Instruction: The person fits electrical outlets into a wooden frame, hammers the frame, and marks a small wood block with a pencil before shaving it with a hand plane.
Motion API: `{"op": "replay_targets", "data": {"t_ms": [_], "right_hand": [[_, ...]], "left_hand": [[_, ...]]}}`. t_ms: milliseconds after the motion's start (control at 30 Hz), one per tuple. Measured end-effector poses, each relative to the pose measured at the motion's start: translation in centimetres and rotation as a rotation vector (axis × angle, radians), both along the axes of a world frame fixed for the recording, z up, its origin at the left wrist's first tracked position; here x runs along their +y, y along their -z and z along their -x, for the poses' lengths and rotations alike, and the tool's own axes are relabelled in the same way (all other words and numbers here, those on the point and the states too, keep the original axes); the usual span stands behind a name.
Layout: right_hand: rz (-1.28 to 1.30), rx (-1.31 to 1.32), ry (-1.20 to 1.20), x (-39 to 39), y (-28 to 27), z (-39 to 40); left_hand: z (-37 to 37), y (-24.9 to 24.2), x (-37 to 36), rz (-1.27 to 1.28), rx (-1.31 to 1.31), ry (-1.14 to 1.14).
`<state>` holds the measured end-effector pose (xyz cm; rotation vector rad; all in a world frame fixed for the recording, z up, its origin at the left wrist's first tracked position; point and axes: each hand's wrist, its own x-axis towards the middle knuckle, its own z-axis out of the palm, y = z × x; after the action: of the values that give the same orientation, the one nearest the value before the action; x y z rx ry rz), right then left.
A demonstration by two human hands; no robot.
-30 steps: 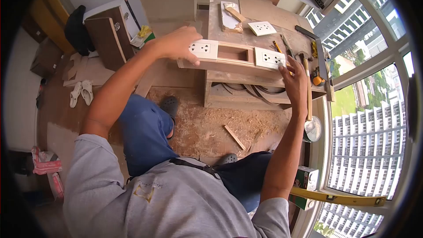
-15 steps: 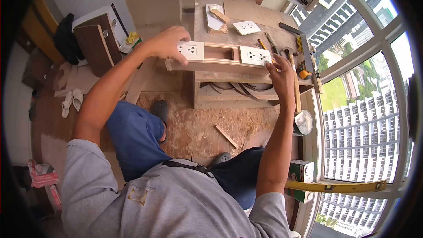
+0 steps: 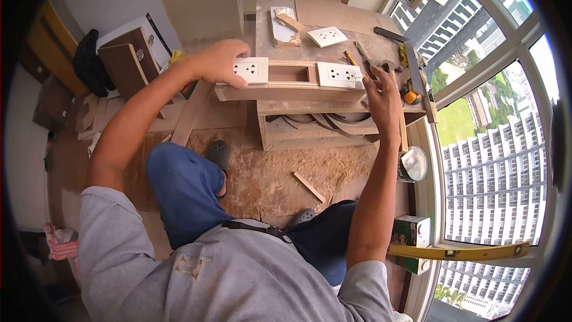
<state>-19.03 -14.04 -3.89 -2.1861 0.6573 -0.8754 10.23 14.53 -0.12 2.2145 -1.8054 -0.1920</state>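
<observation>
A long wooden box (image 3: 292,93) spans the space between my hands at the front of the workbench. White power outlets sit at its two ends: the left outlet (image 3: 256,71) and the right outlet (image 3: 341,76), with an open rectangular slot (image 3: 293,74) between them. My left hand (image 3: 223,62) is closed around the box's left end, its thumb and fingers over the outlet plate. At the other end, my right hand (image 3: 381,95) has its fingers curled at the right outlet's outer edge. Whether the bench supports the box cannot be told.
On the workbench (image 3: 277,134) lie another outlet plate (image 3: 327,36), a pencil (image 3: 350,58), a hammer (image 3: 390,67) and a tape measure (image 3: 410,96). Wood shavings (image 3: 268,182) and a wood strip (image 3: 308,186) cover the floor. A yellow spirit level (image 3: 459,253) juts in beside the windows.
The view has shifted slightly, and the box appears a little further left and tilted a bit differently. Both hands stay at its ends.
</observation>
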Motion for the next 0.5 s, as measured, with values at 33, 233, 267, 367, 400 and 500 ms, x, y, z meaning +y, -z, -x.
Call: {"op": "replay_targets", "data": {"t_ms": [33, 233, 267, 367, 400, 500], "right_hand": [[-0.074, -0.007, 0.002, 0.3, -0.4, 0.0], [0.021, -0.011, -0.006, -0.3, 0.3, 0.0], [-0.066, -0.004, 0.027, 0.1, 0.1, 0.2], [-0.044, -0.069, -0.027, -0.2, 0.6, 0.2], [-0.08, -0.08, -0.024, 0.0, 0.5, 0.2], [0.076, -0.106, -0.029, -1.4, 2.1, -0.3]], "left_hand": [[0.0, -0.3, -0.4, -0.019, -0.036, 0.02], [-0.6, -3.3, -1.8, -0.062, 0.165, -0.005], [-1.4, -4.4, -2.4, -0.08, 0.314, -0.017], [-2.9, -6.4, -6.6, 0.174, 0.3, -0.096], [-3.3, -6.6, -8.9, 0.213, 0.177, -0.162], [-3.0, -7.0, -16.3, 0.219, -0.058, -0.27]]}}
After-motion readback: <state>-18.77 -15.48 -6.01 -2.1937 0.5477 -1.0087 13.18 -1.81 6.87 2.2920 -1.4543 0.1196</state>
